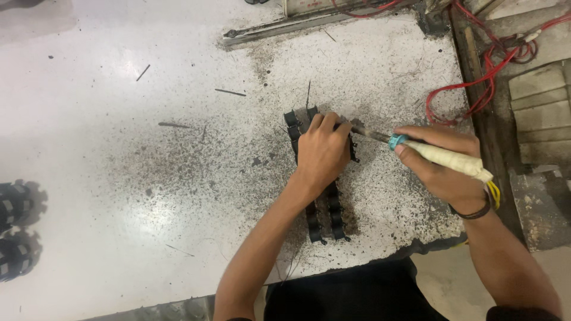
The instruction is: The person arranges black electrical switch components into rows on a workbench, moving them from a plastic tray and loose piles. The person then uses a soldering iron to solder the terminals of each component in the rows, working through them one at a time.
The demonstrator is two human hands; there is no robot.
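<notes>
White worktable (119,148), soot-speckled, glare at left; red wires (476,83) at right.

two black toothed rings (18,229) at the left edge – red wires (476,83) coiled upper right – a metal bar (279,27) along the top.

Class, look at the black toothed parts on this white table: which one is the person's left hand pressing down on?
The long black toothed strip at the table's middle, lying under the left hand. The two round black toothed parts sit untouched at the table's left edge.
</notes>
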